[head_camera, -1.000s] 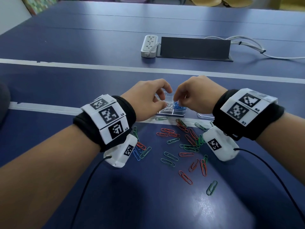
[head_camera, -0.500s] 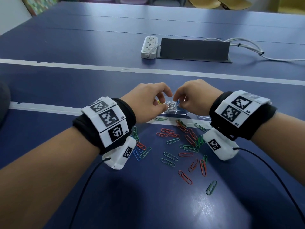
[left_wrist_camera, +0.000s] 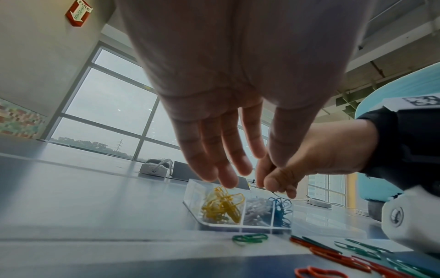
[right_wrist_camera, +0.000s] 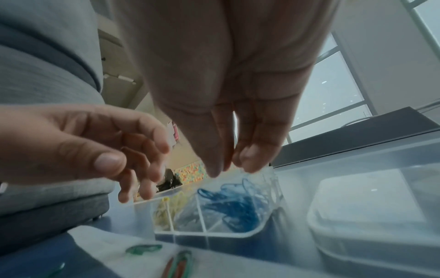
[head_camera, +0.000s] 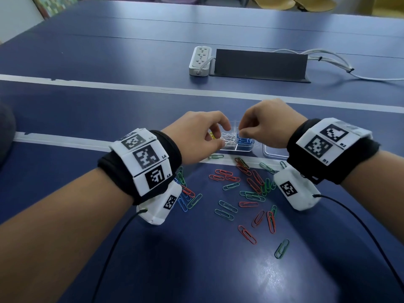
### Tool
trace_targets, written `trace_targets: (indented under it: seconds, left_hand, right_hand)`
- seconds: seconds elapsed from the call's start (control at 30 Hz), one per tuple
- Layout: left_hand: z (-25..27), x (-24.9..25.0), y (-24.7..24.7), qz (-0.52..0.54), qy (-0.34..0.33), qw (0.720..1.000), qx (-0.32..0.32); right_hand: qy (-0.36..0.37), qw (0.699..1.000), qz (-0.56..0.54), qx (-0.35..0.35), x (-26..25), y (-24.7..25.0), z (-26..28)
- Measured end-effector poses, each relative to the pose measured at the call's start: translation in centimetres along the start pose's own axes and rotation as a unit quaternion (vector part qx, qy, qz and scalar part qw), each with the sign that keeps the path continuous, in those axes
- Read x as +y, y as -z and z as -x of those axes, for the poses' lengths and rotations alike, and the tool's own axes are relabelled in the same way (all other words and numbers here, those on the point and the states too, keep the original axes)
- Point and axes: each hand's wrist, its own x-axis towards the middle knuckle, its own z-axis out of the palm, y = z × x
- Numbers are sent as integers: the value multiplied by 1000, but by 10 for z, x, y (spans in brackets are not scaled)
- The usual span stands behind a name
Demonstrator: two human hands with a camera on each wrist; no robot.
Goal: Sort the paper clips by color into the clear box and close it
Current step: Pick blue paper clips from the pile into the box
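Now | hands: left [head_camera: 197, 136] slack, right [head_camera: 267, 125] pinching thin wire clip [left_wrist_camera: 277, 193] | glossy clear box [head_camera: 237, 148]

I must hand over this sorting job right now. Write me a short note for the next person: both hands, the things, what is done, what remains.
Left hand: open above the clear box, holding nothing.
Right hand: fingertips pinched over the blue compartment; its hold is unclear.
Done: yellow clips, white clips and blue clips each fill a compartment.
Left: red clips and green clips on the table, with some blue ones. Lid lies right of the box; close it last.
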Motion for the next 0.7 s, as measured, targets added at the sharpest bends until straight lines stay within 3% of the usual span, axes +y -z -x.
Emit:
trace_targets:
  seconds: [0.07, 0.23, 0.4, 0.57, 0.7]
  left_hand:
    - [0, 0, -1, -4, -1, 1000, -1]
    - [0, 1, -1, -5, -2, 1000, 0]
    - [0, 3, -1, -7, -4, 1000, -2]
    - [2, 4, 0, 4, -1, 1000, 0]
    - [4, 2, 1, 4, -1, 1000, 2]
  right_hand:
    - [-2, 1000, -5, 20, 0, 4, 0]
    - [1, 999, 1, -36, -1, -6, 2]
    - [-2, 1000, -15, -5, -1, 2, 0]
    - [6, 999, 14, -38, -2, -4, 1]
    - [-1, 1000, 1, -2, -4, 2, -2]
